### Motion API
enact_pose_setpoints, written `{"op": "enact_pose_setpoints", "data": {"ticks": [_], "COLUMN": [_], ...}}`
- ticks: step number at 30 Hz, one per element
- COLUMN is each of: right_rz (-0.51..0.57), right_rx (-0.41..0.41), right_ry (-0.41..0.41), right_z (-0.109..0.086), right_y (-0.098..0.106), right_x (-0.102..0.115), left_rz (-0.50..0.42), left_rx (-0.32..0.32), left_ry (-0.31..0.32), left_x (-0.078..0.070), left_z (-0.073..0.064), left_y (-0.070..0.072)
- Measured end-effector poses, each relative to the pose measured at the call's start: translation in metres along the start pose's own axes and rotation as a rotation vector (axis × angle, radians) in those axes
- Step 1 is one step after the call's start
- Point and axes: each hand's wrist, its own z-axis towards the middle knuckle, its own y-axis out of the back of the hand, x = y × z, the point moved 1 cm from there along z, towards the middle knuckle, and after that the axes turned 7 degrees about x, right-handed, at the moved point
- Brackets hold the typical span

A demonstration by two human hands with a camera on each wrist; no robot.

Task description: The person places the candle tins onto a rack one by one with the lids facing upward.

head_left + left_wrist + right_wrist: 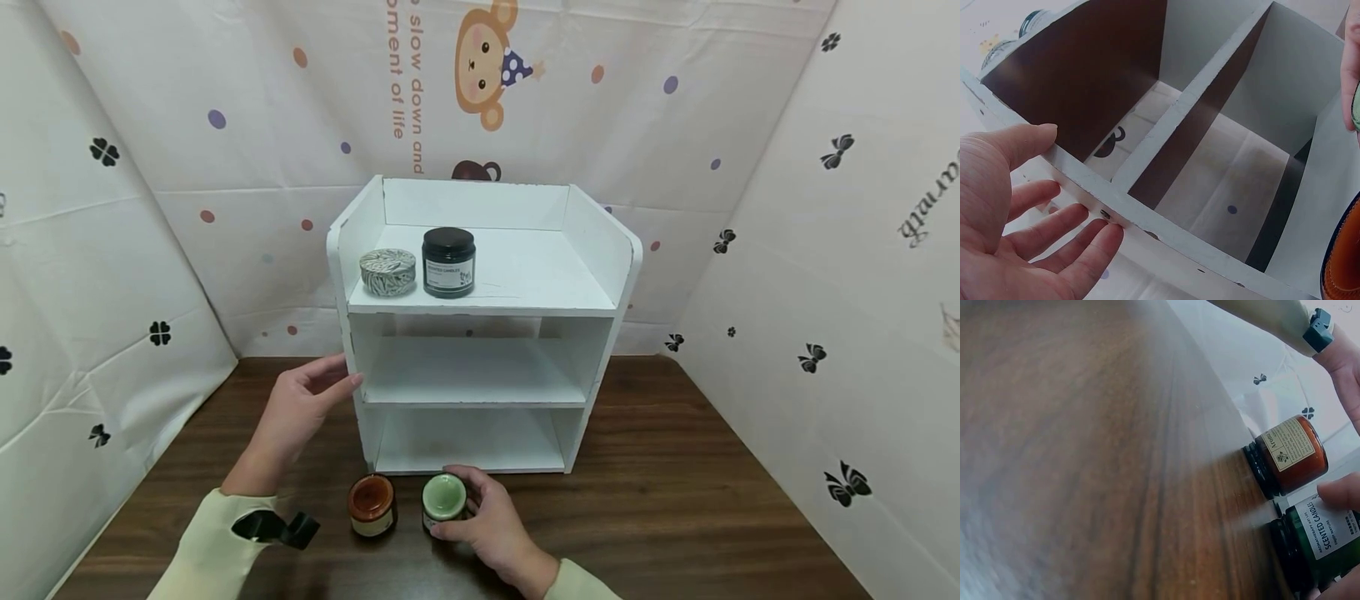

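My right hand (498, 529) grips a green glass scented candle jar (444, 497) between thumb and fingers, at the front of the shelf. In the right wrist view its white label shows, and the black lid (1288, 556) is against the wooden table, so the jar stands upside down. Just left of it an amber candle jar (372, 505) also stands on its black lid. My left hand (296, 408) touches the left side panel of the white shelf (480, 405), thumb at the front edge, fingers fairly straight along the outer side.
On the shelf's top board sit a round patterned tin (387, 272) and a black-lidded dark candle jar (448, 262). Two lower compartments open to the front. Printed white cloth (262, 183) hangs behind and beside the brown wooden table (675, 483).
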Motion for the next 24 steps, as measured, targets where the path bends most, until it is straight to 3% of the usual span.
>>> {"op": "enact_pose_setpoints", "data": {"ticks": [24], "right_rz": [-0.027], "right_rx": [0.032], "right_ry": [0.043], "right_z": [-0.003], "right_y": [0.008], "right_x": [0.011], "left_rz": [-0.008], "left_rx": [0.000], "left_ry": [0.007], "left_x": [-0.001], "left_z": [0.000], "left_y": [0.000]}}
